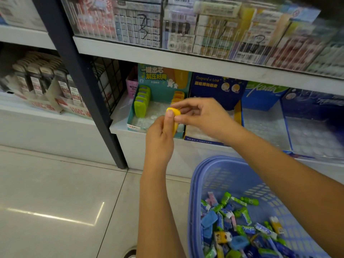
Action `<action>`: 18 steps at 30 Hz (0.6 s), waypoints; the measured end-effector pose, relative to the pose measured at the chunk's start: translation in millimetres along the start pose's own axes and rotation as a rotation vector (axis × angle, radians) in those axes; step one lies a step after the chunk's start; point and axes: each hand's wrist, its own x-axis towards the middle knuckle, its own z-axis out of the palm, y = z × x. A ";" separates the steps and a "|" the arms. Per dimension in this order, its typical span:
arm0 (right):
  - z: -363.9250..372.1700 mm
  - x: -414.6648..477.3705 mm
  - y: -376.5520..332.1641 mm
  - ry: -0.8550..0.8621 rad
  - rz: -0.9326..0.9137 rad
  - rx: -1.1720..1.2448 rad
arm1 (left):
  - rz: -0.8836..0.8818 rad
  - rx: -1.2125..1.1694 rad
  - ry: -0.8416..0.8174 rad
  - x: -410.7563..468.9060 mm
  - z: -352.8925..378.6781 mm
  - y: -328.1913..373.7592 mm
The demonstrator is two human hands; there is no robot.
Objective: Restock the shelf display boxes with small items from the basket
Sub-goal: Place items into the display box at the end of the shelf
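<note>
A person's left hand (161, 138) and right hand (202, 116) together hold a small yellow plastic item (176, 113) in front of a teal cardboard display box (163, 77) on a low white shelf (121, 125). The left hand's fingers curl round the item's lower part, thumb pressed near its top; the right hand pinches its upper end between thumb and forefinger. Inside the box, a row of lime-green plastic pieces (142, 101) stands at the left and a row of orange ones (177, 96) at the right. A dark blue cardboard display box (217, 84) sits just beside it. Below the right forearm, a blue slotted plastic basket (197, 183) holds mixed wrapped small items (232, 224).
</note>
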 end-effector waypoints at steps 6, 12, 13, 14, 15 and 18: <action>-5.2 18.9 23.0 0.277 0.066 -0.298 | 0.097 0.423 0.070 -2.4 6.3 -10.1; 12.3 22.8 39.8 0.224 -0.110 -0.615 | 0.145 0.650 0.066 -6.0 12.2 -10.4; 12.2 23.1 38.7 0.226 -0.123 -0.631 | 0.147 0.675 0.080 -7.4 12.6 -11.3; 10.5 23.3 39.3 0.227 -0.138 -0.644 | 0.138 0.691 0.099 -8.6 12.9 -12.1; 9.5 23.8 40.0 0.217 -0.143 -0.666 | 0.125 0.701 0.117 -9.4 12.8 -13.2; 8.1 27.5 41.8 0.210 -0.074 -0.580 | 0.117 0.715 0.133 -10.0 13.4 -15.1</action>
